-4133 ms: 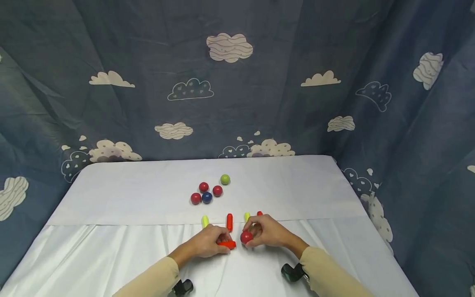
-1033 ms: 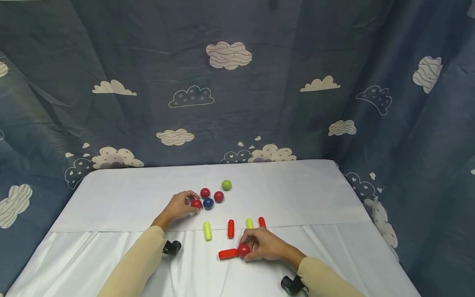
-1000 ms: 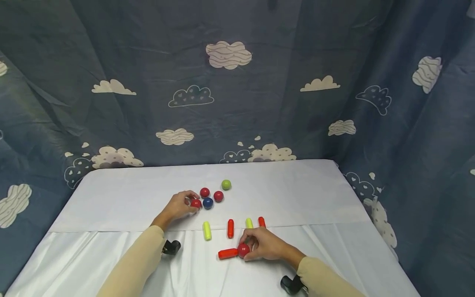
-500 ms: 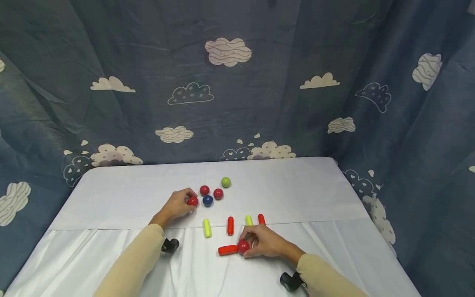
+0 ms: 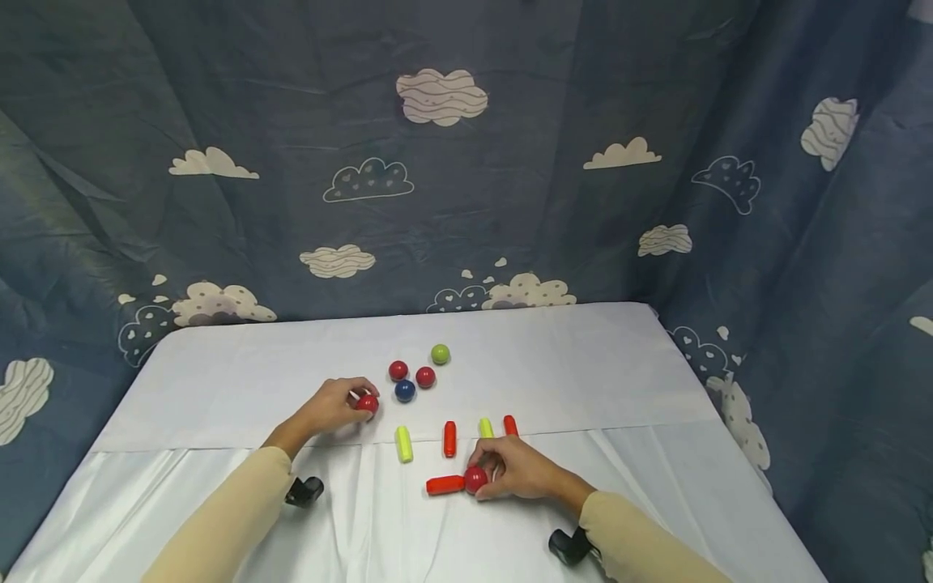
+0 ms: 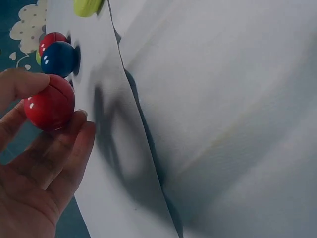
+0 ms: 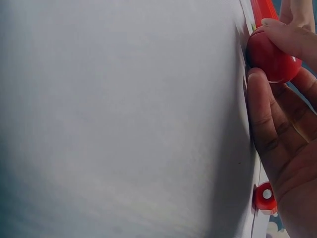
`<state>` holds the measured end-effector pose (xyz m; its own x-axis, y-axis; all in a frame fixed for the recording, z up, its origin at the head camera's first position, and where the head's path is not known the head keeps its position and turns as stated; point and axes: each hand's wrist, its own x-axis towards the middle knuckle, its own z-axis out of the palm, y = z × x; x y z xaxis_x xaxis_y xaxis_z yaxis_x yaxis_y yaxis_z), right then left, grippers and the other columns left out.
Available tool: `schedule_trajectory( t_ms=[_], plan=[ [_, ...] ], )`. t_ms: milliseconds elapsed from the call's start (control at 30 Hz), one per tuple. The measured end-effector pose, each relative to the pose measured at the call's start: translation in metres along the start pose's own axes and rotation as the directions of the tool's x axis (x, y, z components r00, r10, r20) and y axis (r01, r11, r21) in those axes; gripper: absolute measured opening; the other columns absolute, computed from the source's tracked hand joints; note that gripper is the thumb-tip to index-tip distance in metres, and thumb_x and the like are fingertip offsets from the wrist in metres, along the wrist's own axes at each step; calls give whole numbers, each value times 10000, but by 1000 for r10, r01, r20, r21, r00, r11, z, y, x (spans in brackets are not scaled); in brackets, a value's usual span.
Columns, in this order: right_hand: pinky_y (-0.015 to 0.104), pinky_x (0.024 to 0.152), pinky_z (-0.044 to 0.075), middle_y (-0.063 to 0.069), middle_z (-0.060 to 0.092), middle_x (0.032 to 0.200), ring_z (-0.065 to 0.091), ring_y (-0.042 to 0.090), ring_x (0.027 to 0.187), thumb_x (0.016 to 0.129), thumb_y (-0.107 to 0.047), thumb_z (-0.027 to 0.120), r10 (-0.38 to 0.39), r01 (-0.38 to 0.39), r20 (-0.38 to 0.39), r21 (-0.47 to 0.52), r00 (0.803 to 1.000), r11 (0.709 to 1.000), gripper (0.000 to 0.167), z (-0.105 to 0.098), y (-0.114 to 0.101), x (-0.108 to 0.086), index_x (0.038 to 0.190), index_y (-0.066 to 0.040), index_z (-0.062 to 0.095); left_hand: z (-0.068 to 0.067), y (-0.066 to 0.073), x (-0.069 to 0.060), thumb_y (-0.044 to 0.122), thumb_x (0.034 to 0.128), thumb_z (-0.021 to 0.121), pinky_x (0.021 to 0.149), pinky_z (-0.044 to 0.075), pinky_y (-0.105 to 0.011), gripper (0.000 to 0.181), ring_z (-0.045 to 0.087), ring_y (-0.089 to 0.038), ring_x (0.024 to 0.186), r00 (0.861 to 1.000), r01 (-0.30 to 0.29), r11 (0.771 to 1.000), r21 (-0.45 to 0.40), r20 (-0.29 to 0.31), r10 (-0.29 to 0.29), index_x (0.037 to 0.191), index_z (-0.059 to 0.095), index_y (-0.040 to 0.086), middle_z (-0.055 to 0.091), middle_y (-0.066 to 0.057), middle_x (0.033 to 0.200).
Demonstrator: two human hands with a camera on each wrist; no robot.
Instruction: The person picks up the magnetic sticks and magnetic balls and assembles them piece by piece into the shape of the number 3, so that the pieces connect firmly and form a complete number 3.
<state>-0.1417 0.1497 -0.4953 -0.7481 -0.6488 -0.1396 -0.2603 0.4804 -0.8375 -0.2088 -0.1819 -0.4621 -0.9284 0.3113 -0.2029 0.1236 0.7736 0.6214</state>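
Note:
My left hand (image 5: 337,405) pinches a red ball (image 5: 368,404) between thumb and fingers, left of the other balls; the left wrist view shows this red ball (image 6: 49,103) held off the cloth. My right hand (image 5: 521,468) grips another red ball (image 5: 476,479) near the table's front. That ball meets the end of a red stick (image 5: 445,485) lying sideways on the cloth. In the right wrist view, thumb and fingers hold the red ball (image 7: 272,54), with the stick (image 7: 263,11) beyond it.
Further back sit a blue ball (image 5: 404,391), two red balls (image 5: 426,376) and a green ball (image 5: 440,354). Short sticks lie in a row: yellow (image 5: 404,444), red (image 5: 449,439), yellow (image 5: 486,428) and red (image 5: 510,425). A cloud-print curtain (image 5: 510,202) hangs behind the white table (image 5: 619,364).
My left hand let go of the red stick, reached to the back group, and drew a red ball leftward from the blue one. The right hand's ball moved slightly left to the stick's end.

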Motion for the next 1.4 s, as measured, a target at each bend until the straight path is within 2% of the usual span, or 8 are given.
schedule_trajectory(
  t_ms=[133,333,733,900,1100,1267,1400],
  plan=[
    [218,662,482,-77,656,921,568,108,767,739,-127,835,5,-5,-3,-7,1000,1000,321,0,0,0,994,-146,640,-1,2,-7,50,777,728,778,476,-361,242,575,-180,880,999,-34,999,-27,6,34,993,635,109,633,-44,1015],
    [220,652,482,-66,650,921,566,122,766,736,-131,838,23,-23,-8,-4,1000,1000,324,1,0,1,993,-145,640,-1,11,-16,59,775,766,797,514,-351,308,588,-197,945,999,-18,999,-49,29,20,1064,670,103,645,-51,1041],
    [220,651,479,-72,644,914,570,133,761,734,-131,839,20,-20,-16,1,1000,1000,329,1,0,2,994,-148,638,-3,20,-35,113,756,812,770,506,-331,276,592,-169,895,992,-70,998,-5,102,71,1002,687,99,623,12,951],
    [226,656,481,-75,638,922,569,139,776,738,-144,838,22,-22,-9,-1,1000,1000,321,0,1,1,987,-151,635,5,30,-38,124,737,829,735,490,-309,296,558,-155,854,987,-82,997,-11,136,83,991,680,96,615,29,898],
    [226,649,474,-74,633,921,561,138,767,739,-139,836,32,-32,-17,-10,999,999,319,-1,1,-2,979,-154,627,19,40,-35,175,722,837,695,463,-269,279,557,-108,795,977,-168,986,8,137,166,964,723,98,638,64,822],
    [228,655,480,-66,645,952,573,147,768,748,-123,827,-8,8,-7,2,1000,1000,312,0,-1,1,985,-134,625,28,41,-37,166,714,845,687,470,-250,265,585,-87,773,970,-188,982,-15,152,189,945,734,102,659,70,822],
    [227,652,484,-64,643,942,576,155,765,747,-122,828,-1,1,-4,10,1000,1000,315,2,-1,1,991,-131,629,36,41,-42,153,701,853,704,474,-242,278,603,-97,786,968,-205,978,-26,144,207,944,731,94,666,64,840]
  ],
)
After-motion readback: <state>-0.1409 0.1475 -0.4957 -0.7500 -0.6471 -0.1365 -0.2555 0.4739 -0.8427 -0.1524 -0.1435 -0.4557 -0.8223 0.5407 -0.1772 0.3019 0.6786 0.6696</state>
